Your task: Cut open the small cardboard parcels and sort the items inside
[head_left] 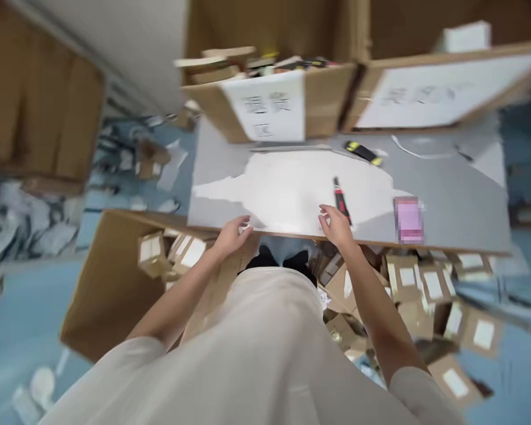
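Red-and-black cutter [342, 202]: slim, straight body; red along the middle, dark at both ends; narrow tip turned away from the wearer. Lies slightly aslant on the grey tabletop [464, 200], over a white patch [287, 183].

Right hand [336, 226]: just left of the cutter's near end; fingers bent, grip apart. Cannot tell whether touching the cutter.

Left hand [230, 236]: well left of the cutter, at the near edge; fingers curled, grip apart, gap between thumb and forefinger.

Black-and-yellow object [363, 153]: beyond the cutter, somewhat right; lies aslant.

Pink item [409, 220]: right of the cutter, near the front edge; blurred into blocks.

Cardboard box [327, 100]: beyond the cutter, to the left; bears a white paper label [269, 112] with dark characters.
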Demonstrator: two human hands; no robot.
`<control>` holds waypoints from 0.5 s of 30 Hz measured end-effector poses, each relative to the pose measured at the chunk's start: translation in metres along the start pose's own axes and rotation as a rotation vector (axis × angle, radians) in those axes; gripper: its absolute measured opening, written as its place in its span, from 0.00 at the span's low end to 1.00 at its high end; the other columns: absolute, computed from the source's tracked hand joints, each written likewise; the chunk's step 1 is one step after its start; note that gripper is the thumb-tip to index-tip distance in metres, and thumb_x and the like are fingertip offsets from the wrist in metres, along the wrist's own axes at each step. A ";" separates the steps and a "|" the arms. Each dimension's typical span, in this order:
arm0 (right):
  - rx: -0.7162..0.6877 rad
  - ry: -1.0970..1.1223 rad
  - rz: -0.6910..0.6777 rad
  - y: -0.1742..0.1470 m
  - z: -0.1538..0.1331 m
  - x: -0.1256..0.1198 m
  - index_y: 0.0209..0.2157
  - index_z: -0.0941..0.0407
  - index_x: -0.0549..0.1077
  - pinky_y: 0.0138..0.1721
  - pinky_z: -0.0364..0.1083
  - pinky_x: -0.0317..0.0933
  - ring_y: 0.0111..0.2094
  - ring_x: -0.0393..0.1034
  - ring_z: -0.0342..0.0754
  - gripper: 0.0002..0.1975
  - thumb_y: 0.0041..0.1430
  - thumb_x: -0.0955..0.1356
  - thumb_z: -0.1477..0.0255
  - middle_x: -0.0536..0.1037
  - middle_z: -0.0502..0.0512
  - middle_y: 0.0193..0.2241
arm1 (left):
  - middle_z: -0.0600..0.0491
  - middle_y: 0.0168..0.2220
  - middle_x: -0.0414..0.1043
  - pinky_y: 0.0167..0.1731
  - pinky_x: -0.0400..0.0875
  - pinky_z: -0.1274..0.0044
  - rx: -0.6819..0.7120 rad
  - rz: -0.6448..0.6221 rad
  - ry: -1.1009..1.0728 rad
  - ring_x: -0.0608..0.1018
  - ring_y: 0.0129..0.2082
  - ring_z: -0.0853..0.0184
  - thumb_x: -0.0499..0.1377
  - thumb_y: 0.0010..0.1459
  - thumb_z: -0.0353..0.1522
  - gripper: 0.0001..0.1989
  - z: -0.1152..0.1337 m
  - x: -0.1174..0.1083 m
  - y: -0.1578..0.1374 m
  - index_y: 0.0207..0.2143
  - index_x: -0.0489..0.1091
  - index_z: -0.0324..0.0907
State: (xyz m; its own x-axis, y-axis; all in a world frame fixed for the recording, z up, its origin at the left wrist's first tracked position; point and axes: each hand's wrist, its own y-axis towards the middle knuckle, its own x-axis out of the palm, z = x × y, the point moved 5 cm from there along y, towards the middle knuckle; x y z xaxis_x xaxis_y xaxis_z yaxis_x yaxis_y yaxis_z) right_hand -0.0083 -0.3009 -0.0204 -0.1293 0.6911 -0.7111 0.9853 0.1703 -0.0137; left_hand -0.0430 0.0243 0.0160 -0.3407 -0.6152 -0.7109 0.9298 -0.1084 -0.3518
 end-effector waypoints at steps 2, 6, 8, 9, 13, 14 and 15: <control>-0.172 -0.056 -0.171 0.037 -0.065 0.030 0.52 0.57 0.68 0.46 0.51 0.65 0.37 0.73 0.50 0.17 0.62 0.60 0.70 0.76 0.58 0.44 | 0.40 0.51 0.72 0.45 0.73 0.67 -0.064 0.194 -0.049 0.78 0.46 0.58 0.53 0.58 0.44 0.27 -0.030 -0.038 -0.021 0.54 0.66 0.37; -0.429 -0.242 -0.404 0.074 -0.183 0.090 0.52 0.57 0.68 0.45 0.51 0.65 0.39 0.73 0.51 0.18 0.63 0.61 0.70 0.75 0.60 0.46 | 0.43 0.50 0.73 0.47 0.72 0.68 -0.200 0.467 -0.118 0.78 0.45 0.59 0.54 0.59 0.41 0.24 -0.101 -0.087 -0.084 0.54 0.66 0.37; -0.520 -0.338 -0.493 0.079 -0.229 0.125 0.53 0.57 0.68 0.44 0.51 0.66 0.40 0.73 0.53 0.18 0.63 0.61 0.69 0.75 0.61 0.47 | 0.44 0.51 0.73 0.47 0.71 0.68 -0.330 0.545 -0.157 0.77 0.46 0.59 0.54 0.59 0.40 0.23 -0.149 -0.096 -0.124 0.54 0.66 0.38; -0.566 -0.375 -0.541 0.079 -0.250 0.144 0.53 0.57 0.68 0.43 0.51 0.66 0.41 0.73 0.54 0.18 0.63 0.61 0.69 0.75 0.62 0.47 | 0.44 0.51 0.73 0.48 0.71 0.68 -0.419 0.564 -0.180 0.77 0.46 0.58 0.54 0.58 0.39 0.23 -0.176 -0.096 -0.145 0.54 0.66 0.38; -0.727 -0.403 -0.766 0.063 -0.329 0.236 0.53 0.57 0.69 0.45 0.51 0.65 0.42 0.73 0.53 0.18 0.63 0.61 0.70 0.75 0.62 0.46 | 0.38 0.54 0.70 0.53 0.66 0.65 -0.845 0.498 -0.359 0.74 0.53 0.52 0.59 0.55 0.41 0.29 -0.281 -0.067 -0.212 0.55 0.63 0.35; -0.746 -0.392 -0.832 0.055 -0.346 0.263 0.53 0.57 0.69 0.47 0.51 0.65 0.44 0.73 0.53 0.18 0.62 0.61 0.70 0.75 0.62 0.46 | 0.36 0.56 0.67 0.54 0.64 0.65 -0.919 0.500 -0.454 0.71 0.55 0.51 0.60 0.54 0.43 0.33 -0.300 -0.055 -0.220 0.57 0.61 0.34; -0.748 -0.385 -0.905 0.046 -0.360 0.291 0.53 0.58 0.69 0.49 0.51 0.64 0.45 0.72 0.53 0.18 0.62 0.62 0.71 0.75 0.62 0.47 | 0.35 0.58 0.65 0.55 0.63 0.65 -0.967 0.525 -0.564 0.69 0.58 0.50 0.61 0.53 0.45 0.37 -0.316 -0.042 -0.224 0.59 0.57 0.34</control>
State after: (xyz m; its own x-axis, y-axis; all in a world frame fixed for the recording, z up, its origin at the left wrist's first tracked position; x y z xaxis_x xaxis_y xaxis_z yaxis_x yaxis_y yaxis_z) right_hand -0.0411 0.1611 0.0250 -0.5653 -0.1144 -0.8169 0.2359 0.9265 -0.2930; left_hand -0.2809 0.3208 -0.0678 0.3726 -0.6864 -0.6245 0.3690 0.7270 -0.5790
